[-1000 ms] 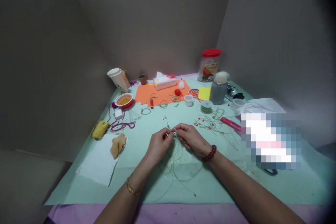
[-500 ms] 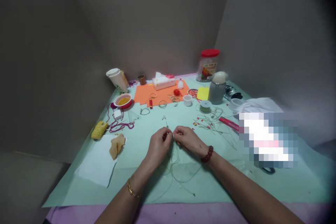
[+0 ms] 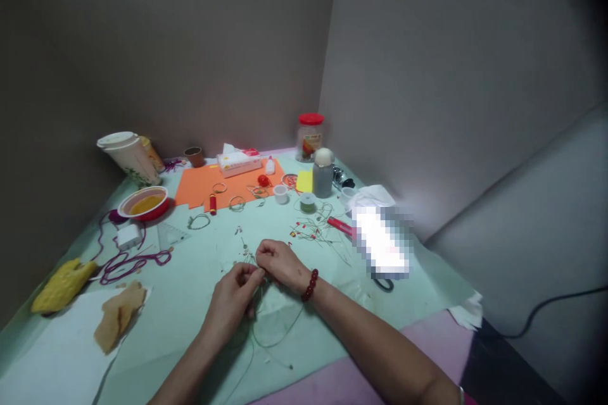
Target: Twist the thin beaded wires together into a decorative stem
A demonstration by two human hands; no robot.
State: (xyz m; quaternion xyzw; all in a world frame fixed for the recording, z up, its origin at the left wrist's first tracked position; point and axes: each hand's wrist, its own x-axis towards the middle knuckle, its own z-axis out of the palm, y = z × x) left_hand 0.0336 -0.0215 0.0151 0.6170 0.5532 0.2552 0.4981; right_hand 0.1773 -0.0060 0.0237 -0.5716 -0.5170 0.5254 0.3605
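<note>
My left hand (image 3: 232, 300) and my right hand (image 3: 278, 262) meet over the pale green sheet (image 3: 190, 310), fingertips pinched together on a thin green cord (image 3: 275, 335). The cord trails in loose loops towards me over the sheet. A red bead bracelet (image 3: 310, 285) sits on my right wrist. What lies exactly between the fingertips is too small to make out. Loose cord pieces and small red beads (image 3: 308, 231) lie just beyond my right hand.
An orange sheet (image 3: 199, 180) with rings, a red spool (image 3: 213, 204), a tissue box (image 3: 238, 162), a red bowl (image 3: 143, 204), a white cup (image 3: 127, 155), a grey bottle (image 3: 323, 171), a red-lidded jar (image 3: 310, 135), a purple cord (image 3: 130, 259) and a charger crowd the back and left. Walls enclose the table.
The view has swung to the right, so everything sits further left in frame. My hands stay pinched together on the cord, shifted slightly closer to me.
</note>
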